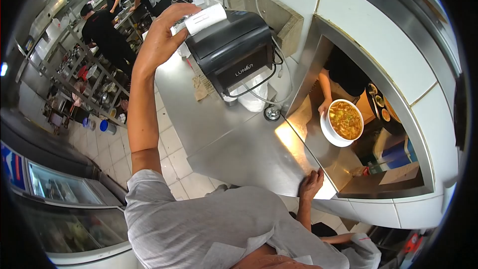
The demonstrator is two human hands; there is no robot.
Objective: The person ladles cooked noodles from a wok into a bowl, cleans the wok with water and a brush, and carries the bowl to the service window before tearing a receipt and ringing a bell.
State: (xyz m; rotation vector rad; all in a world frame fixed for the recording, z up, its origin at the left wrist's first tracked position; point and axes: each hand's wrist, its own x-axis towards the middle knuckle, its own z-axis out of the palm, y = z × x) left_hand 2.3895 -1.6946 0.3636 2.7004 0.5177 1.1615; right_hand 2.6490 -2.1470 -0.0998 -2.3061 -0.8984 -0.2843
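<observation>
My left hand (167,32) reaches up to a black receipt printer (231,52) marked LUNAR on the counter. Its thumb and fingers close round the left end of a curled white paper receipt (206,19) at the printer's far edge. Low on the right, my right hand (311,184) rests on the edge of the steel counter (239,154), fingers extended and holding nothing. Beyond it, in the serving hatch, stands a white bowl (343,122) of brown soup with chunks in it. Another person's hand (325,107) touches that bowl's rim.
A call bell (272,113) and a white plastic bag (254,94) sit beside the printer, among loose cables. Several people work at the back left near a metal rack (79,72). A glass-door fridge (64,184) stands at lower left. Another person's sleeve (366,251) shows lower right.
</observation>
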